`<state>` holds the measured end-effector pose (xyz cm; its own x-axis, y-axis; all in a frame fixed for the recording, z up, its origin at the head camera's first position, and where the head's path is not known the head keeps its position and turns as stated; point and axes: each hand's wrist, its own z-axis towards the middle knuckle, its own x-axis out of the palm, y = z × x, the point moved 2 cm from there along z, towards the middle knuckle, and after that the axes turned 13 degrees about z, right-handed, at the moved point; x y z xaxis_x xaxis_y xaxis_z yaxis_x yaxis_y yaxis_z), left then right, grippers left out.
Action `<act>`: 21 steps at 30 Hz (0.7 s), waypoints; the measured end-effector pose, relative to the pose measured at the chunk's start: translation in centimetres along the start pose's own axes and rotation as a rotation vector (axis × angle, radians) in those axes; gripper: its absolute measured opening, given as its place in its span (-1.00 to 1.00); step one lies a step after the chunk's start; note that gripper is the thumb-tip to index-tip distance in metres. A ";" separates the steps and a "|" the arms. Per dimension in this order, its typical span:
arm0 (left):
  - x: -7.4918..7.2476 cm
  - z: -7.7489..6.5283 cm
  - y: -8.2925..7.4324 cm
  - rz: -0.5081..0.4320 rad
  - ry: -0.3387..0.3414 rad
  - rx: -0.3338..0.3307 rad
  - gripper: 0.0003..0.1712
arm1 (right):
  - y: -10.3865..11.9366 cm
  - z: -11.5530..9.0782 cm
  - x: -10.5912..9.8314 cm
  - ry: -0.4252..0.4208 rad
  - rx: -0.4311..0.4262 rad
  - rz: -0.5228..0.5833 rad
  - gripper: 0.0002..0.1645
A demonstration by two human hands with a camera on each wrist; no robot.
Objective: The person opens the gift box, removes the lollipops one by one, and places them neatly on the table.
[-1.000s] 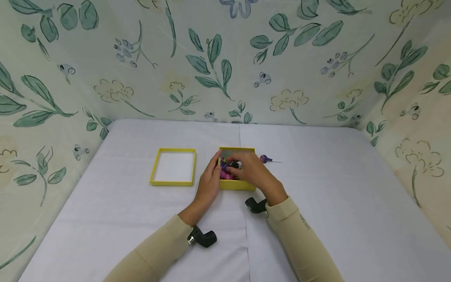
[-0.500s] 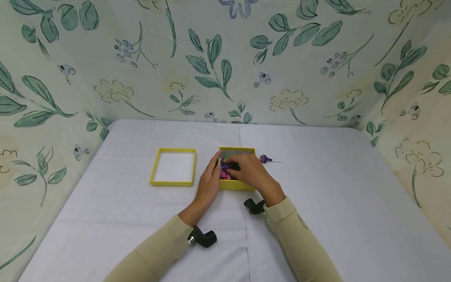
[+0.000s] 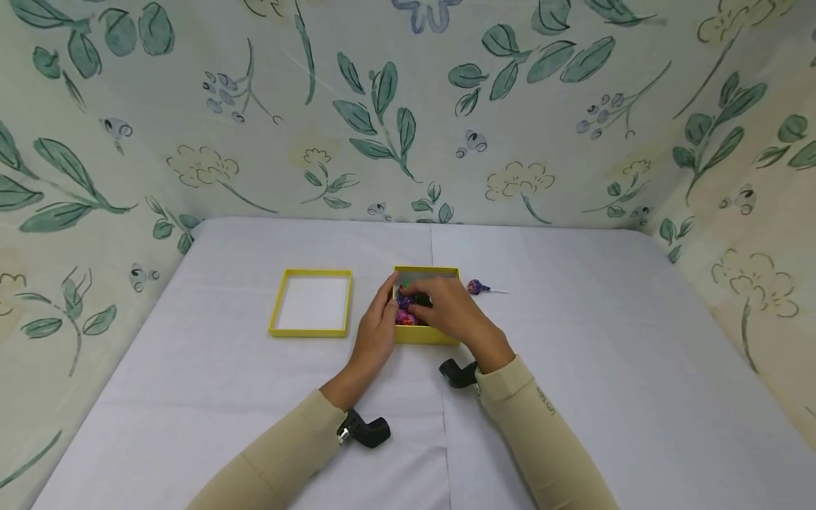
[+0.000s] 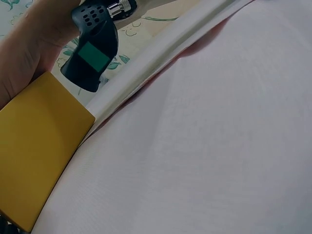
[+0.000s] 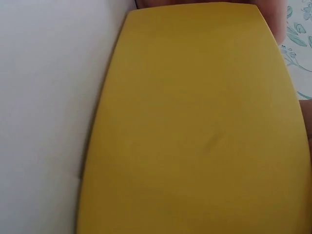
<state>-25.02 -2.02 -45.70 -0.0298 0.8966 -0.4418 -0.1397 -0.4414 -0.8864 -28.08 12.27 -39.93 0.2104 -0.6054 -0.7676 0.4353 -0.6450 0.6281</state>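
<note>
In the head view, a yellow box (image 3: 427,335) holds several wrapped lollipops, with purple and pink (image 3: 406,317) wrappers showing at its left side. My left hand (image 3: 376,326) rests along the box's left wall, fingers fairly straight. Reaching in over the right side, my right hand (image 3: 455,312) has its thumb and fingers bent around a purple lollipop (image 3: 404,302); its stick is hidden. The back of this hand covers much of the box's inside. Both wrist views show mainly the box's plain outer wall (image 4: 44,146).
A yellow-rimmed lid (image 3: 310,333) lies at the left, its white inside facing up. One purple lollipop (image 3: 478,287) lies just right of the box, its white stick pointing right. White cloth (image 3: 574,283) covers the table, and a leaf-patterned curtain hangs behind.
My right hand has shifted slightly left inside the box, and its thumb and fingers have drawn closer around the purple lollipop. My left hand stays against the box.
</note>
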 end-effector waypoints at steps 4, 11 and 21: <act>0.0 0.1 0.0 -0.006 -0.002 0.002 -0.44 | 0.0 0.0 -0.3 -0.012 -0.010 0.067 -0.69; 0.1 0.0 0.1 -0.003 0.001 -0.006 -0.45 | 0.2 -0.3 -1.2 -0.075 -0.103 0.188 -0.70; 0.0 0.0 0.0 -0.005 0.014 -0.003 -0.45 | 0.7 -1.1 -3.7 -0.204 -0.181 0.169 -0.67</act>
<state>-25.07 -2.04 -45.72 -0.0152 0.8982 -0.4394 -0.1369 -0.4372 -0.8889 -27.63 14.55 -36.79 0.1211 -0.7896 -0.6016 0.5616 -0.4452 0.6974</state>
